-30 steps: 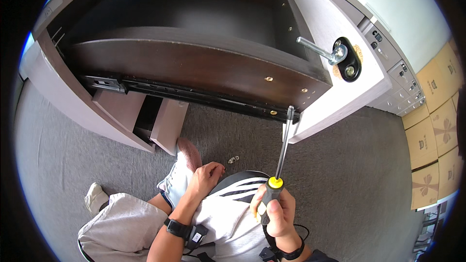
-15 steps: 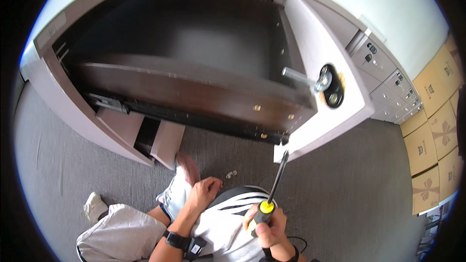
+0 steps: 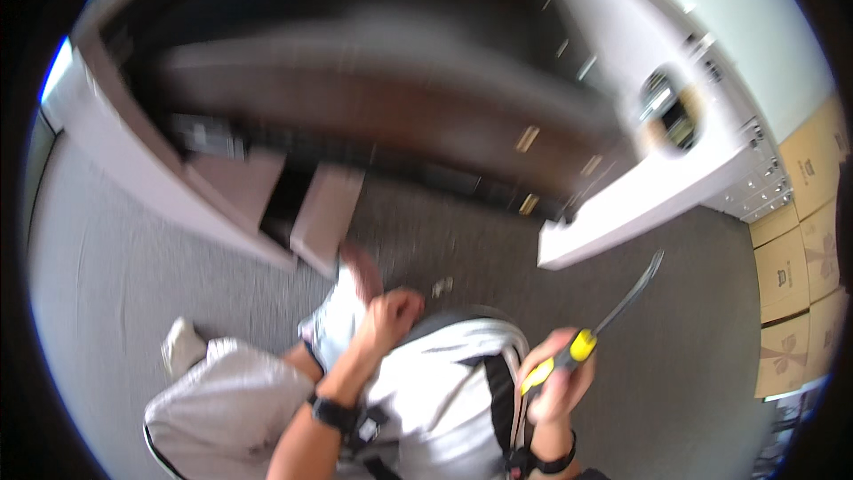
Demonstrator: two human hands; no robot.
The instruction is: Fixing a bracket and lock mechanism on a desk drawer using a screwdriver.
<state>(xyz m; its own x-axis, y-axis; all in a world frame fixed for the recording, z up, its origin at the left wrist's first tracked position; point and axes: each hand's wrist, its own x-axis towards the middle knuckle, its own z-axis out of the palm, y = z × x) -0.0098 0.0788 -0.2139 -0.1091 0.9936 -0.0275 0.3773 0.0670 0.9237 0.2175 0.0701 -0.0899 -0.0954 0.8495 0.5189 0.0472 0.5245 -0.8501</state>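
Observation:
My right hand [image 3: 562, 380] is closed round the yellow-and-black handle of a screwdriver [image 3: 582, 347]. Its shaft slants up and right over the floor, with the tip apart from the drawer. A dark brown drawer [image 3: 400, 116] stands pulled out in front of me, smeared by motion. Its pale front panel [image 3: 613, 218] is on the right, with an oval recess [image 3: 671, 111] holding shiny metal parts. A dark slide rail [image 3: 453, 180] runs along the drawer's near side. My left hand [image 3: 391, 318] rests on my leg with curled fingers; whatever it might hold is hidden.
Small pale bits [image 3: 442, 286] lie on the grey floor [image 3: 107, 240] before my knees. A lower drawer [image 3: 327, 213] sticks out of the cabinet [image 3: 178, 178] at left. Cardboard boxes [image 3: 784, 276] are stacked at right, near grey drawers with keys [image 3: 755, 187].
My right hand has moved right with the screwdriver, which now leans right, its tip away from the drawer's lower corner. The whole view has shifted and blurred. My left hand stays on my leg.

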